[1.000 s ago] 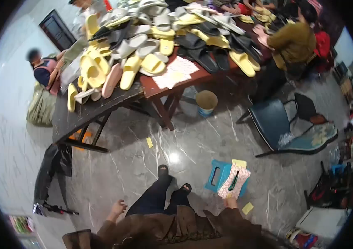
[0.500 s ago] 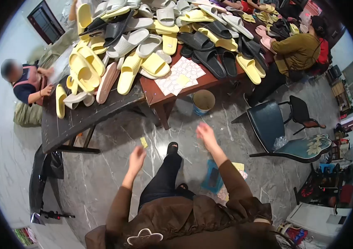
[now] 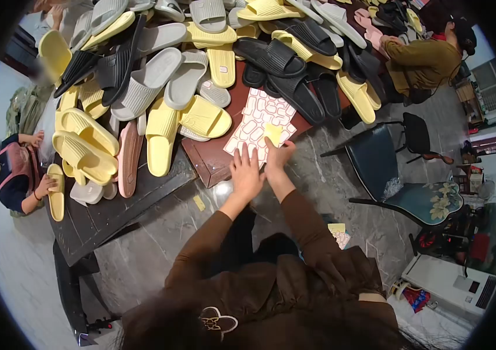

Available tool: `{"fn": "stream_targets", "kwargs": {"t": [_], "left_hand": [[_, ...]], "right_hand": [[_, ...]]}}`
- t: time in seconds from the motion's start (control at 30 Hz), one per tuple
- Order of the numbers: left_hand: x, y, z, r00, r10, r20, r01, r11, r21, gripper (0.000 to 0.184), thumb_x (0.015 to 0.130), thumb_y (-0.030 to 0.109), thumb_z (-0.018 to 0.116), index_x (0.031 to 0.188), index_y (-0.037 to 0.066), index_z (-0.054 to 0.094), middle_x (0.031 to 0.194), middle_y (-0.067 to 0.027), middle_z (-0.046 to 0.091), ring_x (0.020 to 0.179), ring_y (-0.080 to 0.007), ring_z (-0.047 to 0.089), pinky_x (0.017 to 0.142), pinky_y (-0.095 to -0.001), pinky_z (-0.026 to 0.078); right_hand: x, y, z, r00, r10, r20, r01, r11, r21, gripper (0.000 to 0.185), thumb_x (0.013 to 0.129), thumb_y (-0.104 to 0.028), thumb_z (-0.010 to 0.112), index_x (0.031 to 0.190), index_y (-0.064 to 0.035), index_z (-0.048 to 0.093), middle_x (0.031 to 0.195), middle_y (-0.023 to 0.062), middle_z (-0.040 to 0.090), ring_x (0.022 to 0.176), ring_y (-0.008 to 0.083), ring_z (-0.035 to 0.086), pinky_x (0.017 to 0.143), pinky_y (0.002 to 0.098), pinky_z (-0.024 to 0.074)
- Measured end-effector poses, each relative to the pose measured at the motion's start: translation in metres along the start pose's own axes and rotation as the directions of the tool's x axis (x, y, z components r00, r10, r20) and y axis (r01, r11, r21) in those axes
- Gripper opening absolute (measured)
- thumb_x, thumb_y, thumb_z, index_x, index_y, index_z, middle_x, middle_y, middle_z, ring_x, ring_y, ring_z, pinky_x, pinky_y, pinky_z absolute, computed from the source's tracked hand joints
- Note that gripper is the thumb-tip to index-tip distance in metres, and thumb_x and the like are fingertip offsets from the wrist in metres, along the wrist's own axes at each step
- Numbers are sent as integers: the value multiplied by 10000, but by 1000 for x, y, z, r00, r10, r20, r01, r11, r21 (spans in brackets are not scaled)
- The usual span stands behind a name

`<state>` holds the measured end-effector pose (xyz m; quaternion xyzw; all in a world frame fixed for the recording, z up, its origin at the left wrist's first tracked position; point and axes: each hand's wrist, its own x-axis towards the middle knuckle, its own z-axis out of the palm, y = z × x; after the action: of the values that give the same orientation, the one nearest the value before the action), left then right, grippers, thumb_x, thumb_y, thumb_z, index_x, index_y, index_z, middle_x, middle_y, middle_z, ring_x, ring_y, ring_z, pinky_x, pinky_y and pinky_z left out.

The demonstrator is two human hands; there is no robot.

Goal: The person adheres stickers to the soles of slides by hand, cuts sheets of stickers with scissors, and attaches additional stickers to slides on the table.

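Note:
Sheets of paper printed with red-outlined label shapes [image 3: 268, 111] lie overlapping on the brown table beside the slippers. A small yellow paper slip [image 3: 272, 134] rests on them near the front edge. My left hand [image 3: 245, 176] lies on the near left part of the sheets, its fingers spread. Just to its right, my right hand [image 3: 280, 156] grips the near edge of the sheets, with the thumb at the yellow slip and the other fingers partly hidden. Past the sheets are a yellow slipper [image 3: 205, 118] and black slippers [image 3: 294, 96].
Grey, yellow and black slippers are heaped over the brown table [image 3: 210, 163] and the dark table [image 3: 143, 186]. On the left, a person's hand [image 3: 46, 185] touches a yellow slipper [image 3: 56, 195]. Another person [image 3: 426, 64] sits at the right. A chair [image 3: 370, 157] stands on the right.
Both my hands have moved forward from above the floor onto the label sheets. My view has come closer to the table. The person at the left has reached a yellow slipper.

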<state>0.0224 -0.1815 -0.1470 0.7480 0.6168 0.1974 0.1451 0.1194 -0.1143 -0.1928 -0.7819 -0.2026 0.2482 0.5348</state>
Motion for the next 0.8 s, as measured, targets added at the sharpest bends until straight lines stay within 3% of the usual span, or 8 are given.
{"fn": "stream_targets", "kwargs": {"t": [0.1,0.17,0.23,0.33,0.43,0.53,0.7,0.8], "left_hand": [[-4,13,-12,995,-28,92,29,999,-16,846,743,257,769,1442,53,339,1481,-248,287,1363,-466,255,1043,-592,276],[5,9,-26,992,-30,123,53,980,-190,836,737,228,768,1440,65,347,1484,-243,274,1361,-455,251,1035,-582,280],[15,2,-37,992,-50,120,81,960,-270,832,733,214,768,1439,70,351,1486,-241,268,1360,-450,248,1031,-577,283],[34,-18,-56,986,-26,-166,1,989,-147,831,710,153,769,1436,106,367,1491,-214,263,1344,-443,261,1001,-581,290],[52,-28,-73,972,-66,-226,67,998,-4,839,695,118,767,1434,131,371,1507,-198,242,1349,-439,257,1000,-588,283],[50,-26,-75,959,-137,-247,165,982,96,849,683,98,768,1433,151,374,1522,-186,221,1354,-436,250,1002,-596,278],[24,-24,-70,945,-241,-220,276,950,144,890,666,103,785,1445,175,361,1527,-182,213,1362,-434,242,1003,-609,291],[-10,-27,-83,910,-331,-249,375,913,160,926,656,115,800,1458,186,343,1523,-185,219,1360,-437,247,1003,-610,304]], "right_hand": [[23,19,-18,965,162,207,-202,961,189,489,739,-81,803,1114,43,516,1096,168,583,933,241,575,834,361,472],[34,17,-24,916,211,342,-309,914,263,452,739,-46,791,1096,48,530,1057,161,615,892,233,600,800,350,489],[34,5,-43,905,113,409,-188,971,148,400,741,-13,768,1070,53,551,989,139,648,848,206,625,748,325,502],[44,-3,-41,852,-13,524,-22,998,60,385,740,1,753,1071,50,564,970,141,667,843,217,646,731,324,513],[58,-15,-29,740,-146,657,181,983,15,407,736,-6,745,1099,38,567,1000,167,670,876,265,664,750,348,521],[64,-43,-8,637,-325,699,562,817,-131,432,735,-30,738,1131,22,572,1068,217,656,914,365,652,808,410,512],[88,-64,-8,443,-515,734,714,698,59,466,746,-63,732,1176,15,570,1095,241,631,1009,431,600,868,446,484],[105,-67,-13,218,-618,755,908,413,76,500,765,-67,731,1225,18,554,1165,224,583,1015,405,575,855,441,480]]}}
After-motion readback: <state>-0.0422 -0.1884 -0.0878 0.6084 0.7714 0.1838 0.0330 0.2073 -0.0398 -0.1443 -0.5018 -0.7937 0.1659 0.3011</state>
